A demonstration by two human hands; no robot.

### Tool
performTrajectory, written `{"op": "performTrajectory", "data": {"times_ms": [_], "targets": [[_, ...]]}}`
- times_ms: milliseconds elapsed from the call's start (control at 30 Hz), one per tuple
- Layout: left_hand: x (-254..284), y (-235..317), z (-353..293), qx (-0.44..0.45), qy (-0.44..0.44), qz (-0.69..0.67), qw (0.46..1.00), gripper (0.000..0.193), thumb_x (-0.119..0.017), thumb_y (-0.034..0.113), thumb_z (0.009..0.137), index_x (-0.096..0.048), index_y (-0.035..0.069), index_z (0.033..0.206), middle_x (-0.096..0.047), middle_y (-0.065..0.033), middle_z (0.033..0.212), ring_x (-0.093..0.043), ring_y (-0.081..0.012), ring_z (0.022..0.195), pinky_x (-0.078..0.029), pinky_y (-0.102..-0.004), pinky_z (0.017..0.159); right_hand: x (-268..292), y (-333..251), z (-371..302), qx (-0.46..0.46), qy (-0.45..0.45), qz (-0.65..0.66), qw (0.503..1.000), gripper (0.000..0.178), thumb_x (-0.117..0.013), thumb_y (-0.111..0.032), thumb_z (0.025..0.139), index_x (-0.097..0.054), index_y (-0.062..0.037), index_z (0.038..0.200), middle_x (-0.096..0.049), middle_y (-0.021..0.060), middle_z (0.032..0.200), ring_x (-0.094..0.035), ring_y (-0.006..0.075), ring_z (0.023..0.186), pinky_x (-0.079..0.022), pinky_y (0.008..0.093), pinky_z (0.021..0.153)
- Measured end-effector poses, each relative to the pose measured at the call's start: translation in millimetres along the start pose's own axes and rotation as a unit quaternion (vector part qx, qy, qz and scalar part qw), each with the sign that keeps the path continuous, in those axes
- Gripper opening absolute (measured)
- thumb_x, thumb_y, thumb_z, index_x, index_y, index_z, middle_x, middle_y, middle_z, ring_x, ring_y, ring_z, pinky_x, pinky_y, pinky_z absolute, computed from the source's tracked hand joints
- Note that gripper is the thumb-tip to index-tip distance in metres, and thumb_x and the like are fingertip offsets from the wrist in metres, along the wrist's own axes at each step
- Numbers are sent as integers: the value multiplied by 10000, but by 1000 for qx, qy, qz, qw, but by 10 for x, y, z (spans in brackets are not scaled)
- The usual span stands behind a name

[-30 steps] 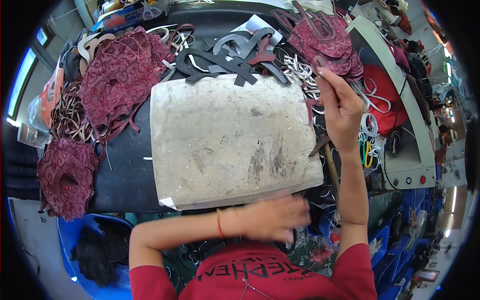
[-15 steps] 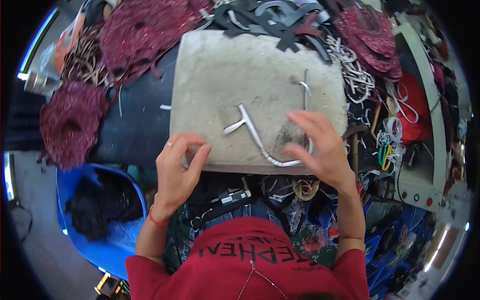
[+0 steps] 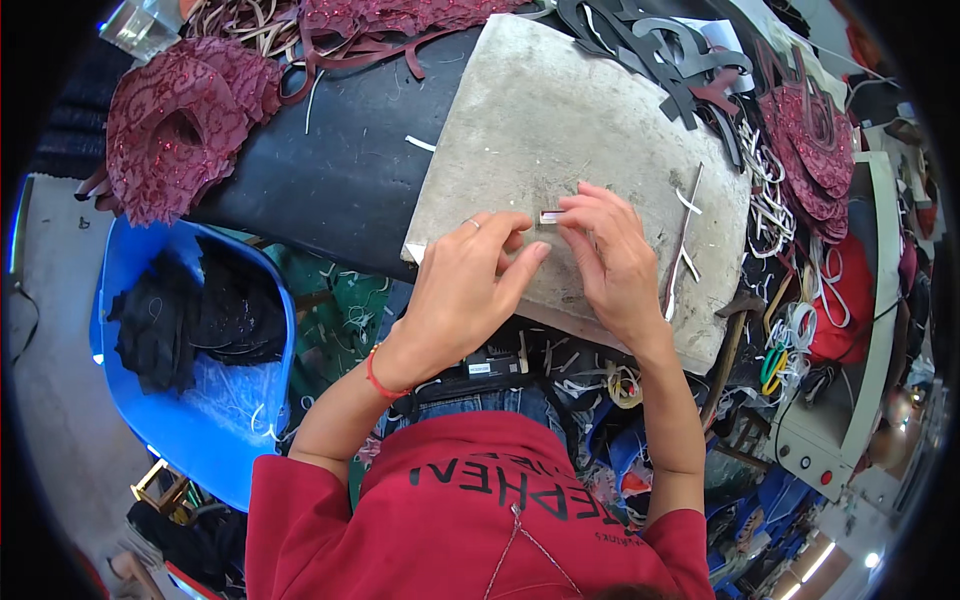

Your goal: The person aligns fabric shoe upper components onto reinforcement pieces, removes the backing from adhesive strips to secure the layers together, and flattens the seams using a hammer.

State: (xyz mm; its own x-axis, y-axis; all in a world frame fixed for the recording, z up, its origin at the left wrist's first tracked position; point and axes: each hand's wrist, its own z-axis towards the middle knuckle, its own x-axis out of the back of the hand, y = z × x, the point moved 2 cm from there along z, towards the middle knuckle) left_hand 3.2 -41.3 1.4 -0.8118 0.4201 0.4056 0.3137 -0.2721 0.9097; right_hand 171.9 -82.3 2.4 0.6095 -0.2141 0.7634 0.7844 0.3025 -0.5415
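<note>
My right hand (image 3: 612,262) is over the middle of a worn, pale board, its thumb and fingers pinched on a narrow strip (image 3: 550,217). Only a short end of this strip shows, maroon with a white edge, at the fingertips. Beside it, my left hand (image 3: 475,268) has bent fingers, with a gap between thumb and forefinger, near the strip's end. I see nothing held in it. A thin strip (image 3: 684,240) with small white offshoots lies on the board (image 3: 570,110) to the right. A small white piece (image 3: 415,252) shows at the board's left corner.
Maroon sequined lace pieces (image 3: 180,130) lie at the far left, and more lace (image 3: 810,150) at the far right. Black and grey strips (image 3: 650,50) lie behind the board. Left is a blue tub (image 3: 220,400) with black fabric; right, green-and-yellow-handled scissors (image 3: 773,368).
My hands have come together over the board, and my right hand now pinches a strip. The bent strip no longer shows lying mid-board. The whole view has turned and shifted.
</note>
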Motion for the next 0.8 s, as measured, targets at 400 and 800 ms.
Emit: {"op": "performTrajectory", "data": {"times_ms": [400, 800], "targets": [[-108, 11, 218, 18, 30, -58, 998, 130, -604, 111, 845, -632, -16, 856, -639, -154, 746, -629, -269, 652, -485, -361, 608, 10, -34, 36, 28, 64, -88, 994, 285, -679, -53, 778, -639, -62, 1060, -605, 86, 1129, -551, 289, 1098, -423, 391, 915], [-132, 59, 244, 2, 38, -15, 999, 77, -594, 32, 807, -634, -28, 835, -622, -132, 679, -613, -155, 588, -467, -281, 541, 170, -80, 191, 115, -17, -109, 987, 138, -560, -92, 796, -602, -45, 918, -598, 81, 879, -594, 242, 873, -416, 398, 866]]}}
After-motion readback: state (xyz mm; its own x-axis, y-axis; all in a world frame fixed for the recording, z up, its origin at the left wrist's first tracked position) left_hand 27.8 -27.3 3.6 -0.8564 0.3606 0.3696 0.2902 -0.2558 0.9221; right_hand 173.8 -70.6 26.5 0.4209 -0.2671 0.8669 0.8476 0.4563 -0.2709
